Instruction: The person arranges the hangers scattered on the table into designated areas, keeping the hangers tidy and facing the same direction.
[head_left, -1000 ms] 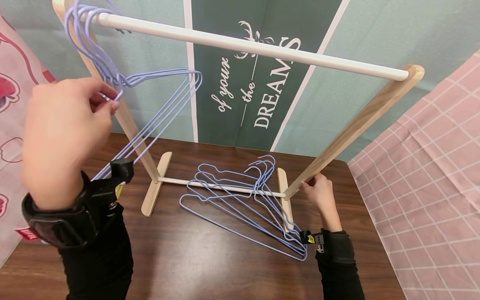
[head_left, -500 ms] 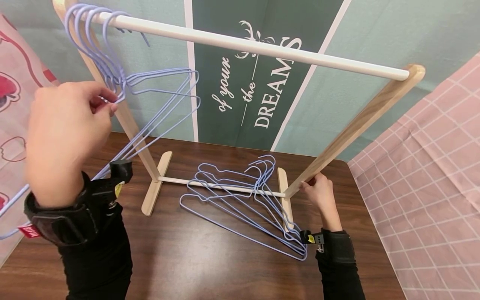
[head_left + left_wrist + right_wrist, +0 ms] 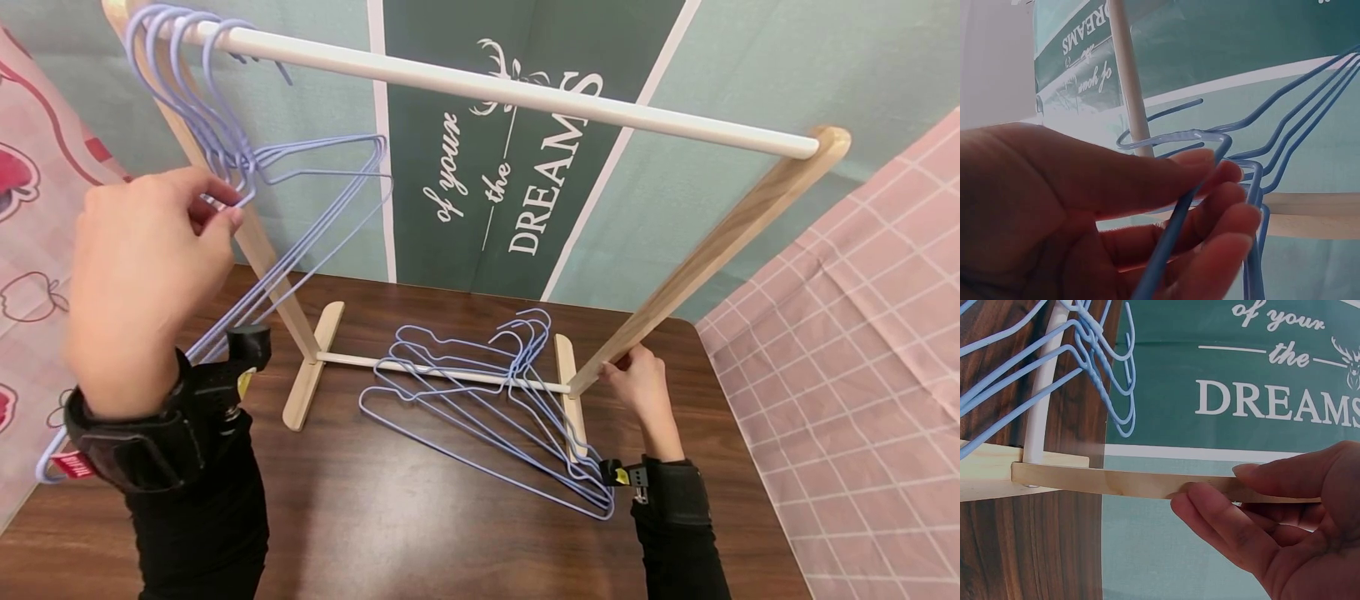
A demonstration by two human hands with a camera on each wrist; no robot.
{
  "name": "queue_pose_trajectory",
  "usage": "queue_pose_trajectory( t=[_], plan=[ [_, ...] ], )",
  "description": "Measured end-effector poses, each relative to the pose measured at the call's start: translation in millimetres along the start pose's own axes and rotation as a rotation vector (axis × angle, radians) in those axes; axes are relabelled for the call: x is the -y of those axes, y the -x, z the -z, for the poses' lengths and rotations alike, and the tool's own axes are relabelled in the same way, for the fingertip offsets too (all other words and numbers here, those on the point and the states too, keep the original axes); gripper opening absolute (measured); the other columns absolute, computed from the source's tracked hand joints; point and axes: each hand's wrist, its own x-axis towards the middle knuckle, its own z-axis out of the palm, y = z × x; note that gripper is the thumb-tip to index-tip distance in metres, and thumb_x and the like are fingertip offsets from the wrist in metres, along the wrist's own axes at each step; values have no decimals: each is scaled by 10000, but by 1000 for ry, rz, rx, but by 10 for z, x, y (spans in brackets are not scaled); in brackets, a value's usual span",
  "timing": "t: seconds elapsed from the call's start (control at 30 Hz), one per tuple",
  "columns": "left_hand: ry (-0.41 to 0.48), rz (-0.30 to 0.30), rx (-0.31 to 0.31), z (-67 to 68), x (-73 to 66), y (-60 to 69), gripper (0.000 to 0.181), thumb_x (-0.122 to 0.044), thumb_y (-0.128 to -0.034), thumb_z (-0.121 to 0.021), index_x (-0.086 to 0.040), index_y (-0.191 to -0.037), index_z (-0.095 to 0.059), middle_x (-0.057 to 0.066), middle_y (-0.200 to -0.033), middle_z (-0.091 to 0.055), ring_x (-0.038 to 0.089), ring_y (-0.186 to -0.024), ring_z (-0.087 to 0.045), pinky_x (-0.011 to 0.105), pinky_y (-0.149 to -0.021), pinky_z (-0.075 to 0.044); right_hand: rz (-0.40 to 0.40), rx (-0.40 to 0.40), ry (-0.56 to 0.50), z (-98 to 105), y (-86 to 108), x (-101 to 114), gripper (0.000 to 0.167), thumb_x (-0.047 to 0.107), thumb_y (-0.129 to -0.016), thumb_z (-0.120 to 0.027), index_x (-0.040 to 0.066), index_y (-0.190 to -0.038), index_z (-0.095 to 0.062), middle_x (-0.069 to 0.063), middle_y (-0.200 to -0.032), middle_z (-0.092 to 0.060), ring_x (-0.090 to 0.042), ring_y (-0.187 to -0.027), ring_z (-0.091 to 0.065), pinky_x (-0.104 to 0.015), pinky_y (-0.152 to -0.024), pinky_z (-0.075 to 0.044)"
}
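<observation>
My left hand pinches a blue wire clothes hanger by its shoulder, just below the neck. That hanger's hook lies over the white top rail of a wooden rack. Several more blue hangers hang close beside it at the rail's left end. Low on the rack's right post, my right hand holds the wood between thumb and fingers, as the right wrist view also shows. Part of the held hanger is hidden behind my left hand and wrist.
Several blue hangers lie in a pile on the brown table, across the rack's lower bar. A printed green cloth hangs behind. Pink cloths stand at both sides.
The front hanger's hook has come down onto the rail and sits apart from the other hooks. My left hand, still pinching it, has shifted slightly right. The right hand stays put.
</observation>
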Motion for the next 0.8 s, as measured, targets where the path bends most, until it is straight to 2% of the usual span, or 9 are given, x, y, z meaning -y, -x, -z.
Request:
queue_pose_trajectory(
  t=[0.2, 0.43, 0.7, 0.8],
  plan=[
    [14, 15, 14, -12, 13, 27, 252, -268, -884, -514, -135, -1011, -686, 98, -808, -674, 356, -723, -529, 431, -588, -311, 2, -3, 7, -8, 0, -8, 166, 36, -828, -595, -101, -920, -574, -210, -740, -611, -300, -627, -583, -296, -504, -410],
    [6, -22, -66, -22, 73, 56, 234, -241, -882, -515, -118, -969, -695, 101, -824, -675, 310, -732, -556, 394, -603, -296, -4, 2, 7, -9, -5, -3, 167, 40, -829, -592, -96, -923, -572, -208, -741, -613, -298, -630, -584, -295, -507, -409],
    [18, -52, -116, 14, 55, 114, 202, -208, -866, -539, -114, -951, -697, 93, -813, -672, 290, -733, -563, 444, -651, -296, -6, 0, 13, 3, 3, 21, 157, 43, -828, -586, -93, -905, -575, -200, -728, -603, -277, -607, -561, -293, -500, -396],
    [36, -75, -141, 24, 20, 149, 194, -219, -859, -558, -142, -958, -705, 61, -815, -677, 134, -686, -559, 360, -646, -304, -2, 0, 15, 1, 6, 22, 159, 43, -831, -587, -95, -910, -576, -205, -734, -604, -284, -609, -565, -295, -502, -401]
  ],
)
